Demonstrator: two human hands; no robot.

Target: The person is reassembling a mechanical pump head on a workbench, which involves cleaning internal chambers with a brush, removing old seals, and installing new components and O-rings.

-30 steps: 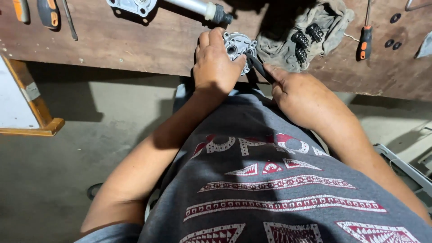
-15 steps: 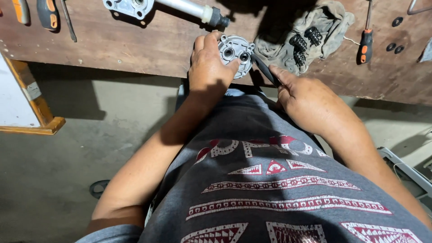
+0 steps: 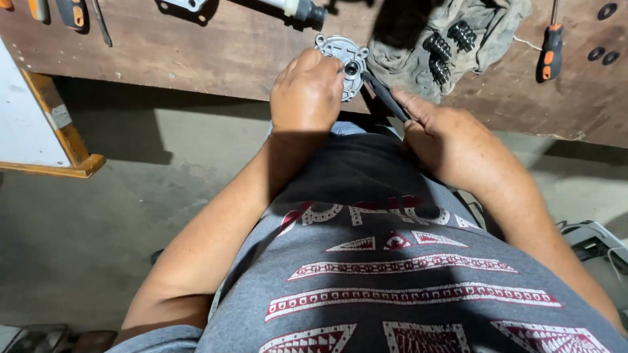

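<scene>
A round grey metal part [image 3: 345,60] is held tight by the left hand [image 3: 306,91] at the wooden bench [image 3: 196,52] edge. A dark thin tool [image 3: 384,95] is gripped by the right hand [image 3: 451,140], beside a grey rag [image 3: 405,65].

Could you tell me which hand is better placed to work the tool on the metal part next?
The right hand: it already holds the dark tool, tip against the metal part. The left hand is busy gripping that part at the bench edge.
</scene>
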